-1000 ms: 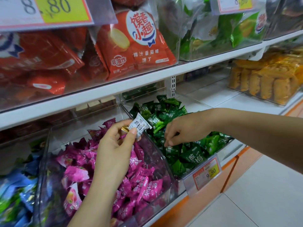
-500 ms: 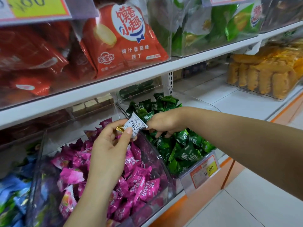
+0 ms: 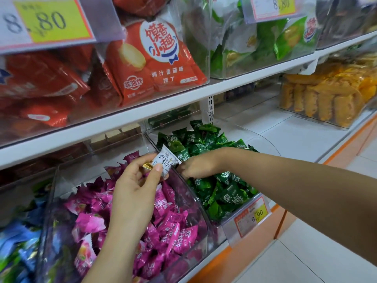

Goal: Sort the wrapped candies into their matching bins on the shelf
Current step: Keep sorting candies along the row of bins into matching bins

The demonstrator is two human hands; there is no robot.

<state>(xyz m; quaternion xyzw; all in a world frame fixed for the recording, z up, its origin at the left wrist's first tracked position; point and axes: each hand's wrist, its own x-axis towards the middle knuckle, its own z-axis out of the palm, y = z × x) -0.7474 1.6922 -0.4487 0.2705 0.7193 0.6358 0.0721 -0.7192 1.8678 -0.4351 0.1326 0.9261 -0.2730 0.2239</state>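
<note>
While left hand pinches a white wrapped candy and a gold candy over the pink bin, right hand sits in the green candies, fingers curled down; holding one, we cannot tell. We judge wrappers light, crinkly, slippery: grip mid-body. Upper shelf hangs close, bin walls crowd; room lies rightward.

We see bright, even light, soft and from above. Shadows are faint, deepest under the upper shelf at the back. Pale glare hazes the clear wall of the pink bin and washes out the red bags at left. The near price tag is soft, out of focus, and the blue candies in the lower-left corner smear. Shelf lines bow toward the frame edges. Print on the white wrapper reads sharp.
</note>
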